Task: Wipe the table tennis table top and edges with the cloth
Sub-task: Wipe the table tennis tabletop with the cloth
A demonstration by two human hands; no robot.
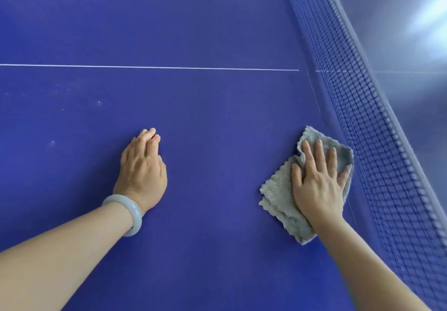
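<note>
A blue table tennis surface [193, 20] fills the view from above. A thin white line [145, 67] crosses it from left to right and stops just short of the net. The net [367, 122], a dark blue mesh with a pale top band, runs diagonally down the right side. The right hand [319, 180] lies flat, fingers spread and straight, pressing a folded grey cloth [278, 194] onto the surface just beside the net. The left hand [142, 165] rests on the surface well apart from the cloth, fingers together and slightly bent. A pale, smooth bangle [130, 214] circles the left wrist. A few faint light specks [99, 102] mark the surface at left.
</note>
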